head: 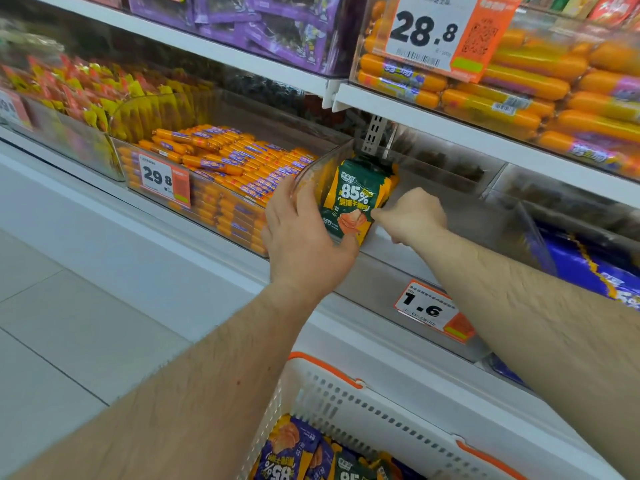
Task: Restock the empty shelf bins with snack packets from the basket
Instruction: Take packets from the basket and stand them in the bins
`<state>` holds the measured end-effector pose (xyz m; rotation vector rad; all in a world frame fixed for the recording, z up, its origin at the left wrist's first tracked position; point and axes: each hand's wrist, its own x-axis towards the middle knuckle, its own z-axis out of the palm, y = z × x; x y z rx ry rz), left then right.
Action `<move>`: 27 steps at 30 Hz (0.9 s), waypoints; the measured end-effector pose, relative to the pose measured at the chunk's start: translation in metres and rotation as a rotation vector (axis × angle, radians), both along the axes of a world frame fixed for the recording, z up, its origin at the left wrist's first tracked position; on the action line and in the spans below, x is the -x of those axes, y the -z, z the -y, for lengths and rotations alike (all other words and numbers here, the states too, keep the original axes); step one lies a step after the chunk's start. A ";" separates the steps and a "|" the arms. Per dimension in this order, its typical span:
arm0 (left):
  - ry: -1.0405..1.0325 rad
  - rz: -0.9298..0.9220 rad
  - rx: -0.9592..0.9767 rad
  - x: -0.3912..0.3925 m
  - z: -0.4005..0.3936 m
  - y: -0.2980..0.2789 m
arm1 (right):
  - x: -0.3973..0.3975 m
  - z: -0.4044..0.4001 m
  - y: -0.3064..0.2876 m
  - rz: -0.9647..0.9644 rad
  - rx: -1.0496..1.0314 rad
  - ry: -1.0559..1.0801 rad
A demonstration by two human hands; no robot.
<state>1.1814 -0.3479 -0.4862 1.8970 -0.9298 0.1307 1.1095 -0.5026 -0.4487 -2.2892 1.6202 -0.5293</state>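
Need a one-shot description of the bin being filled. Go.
Middle shelf, right of the orange sausage bin tagged 29.8. It's the clear bin with both hands at its left end. Only it holds green packets marked 85%.

Open bin floor right of upright green packets, shelf overhead.
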 end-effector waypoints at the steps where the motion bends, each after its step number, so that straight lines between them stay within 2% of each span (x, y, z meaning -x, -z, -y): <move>1: 0.032 0.090 0.078 0.003 -0.001 -0.002 | 0.007 -0.008 -0.002 -0.053 0.137 -0.014; 3: 0.168 0.167 0.167 0.011 -0.003 -0.005 | 0.023 -0.027 -0.006 -0.061 0.341 -0.064; 5: 0.379 0.103 0.040 0.019 -0.008 -0.006 | 0.040 -0.045 -0.006 0.033 0.462 -0.124; 9: 0.691 0.035 -0.503 0.030 -0.014 0.006 | 0.071 -0.066 0.017 0.317 0.673 -0.390; 12: 0.842 0.069 -1.031 0.036 -0.019 0.015 | 0.091 -0.086 0.046 0.480 0.630 -0.482; 14: 0.879 0.131 -1.246 0.040 -0.022 0.023 | 0.105 -0.101 0.074 0.521 0.487 -0.468; 16: 0.877 0.152 -1.322 0.042 -0.022 0.030 | 0.118 -0.112 0.110 0.484 0.221 -0.437; 19: 0.864 0.150 -1.330 0.043 -0.022 0.034 | 0.133 -0.122 0.169 0.241 -0.188 -0.345; 24: 0.887 0.143 -1.381 0.049 -0.017 0.043 | 0.150 -0.134 0.266 -0.250 -0.700 -0.347; 27: 0.907 0.150 -1.394 0.054 -0.012 0.044 | 0.158 -0.148 0.303 -0.408 -0.901 -0.419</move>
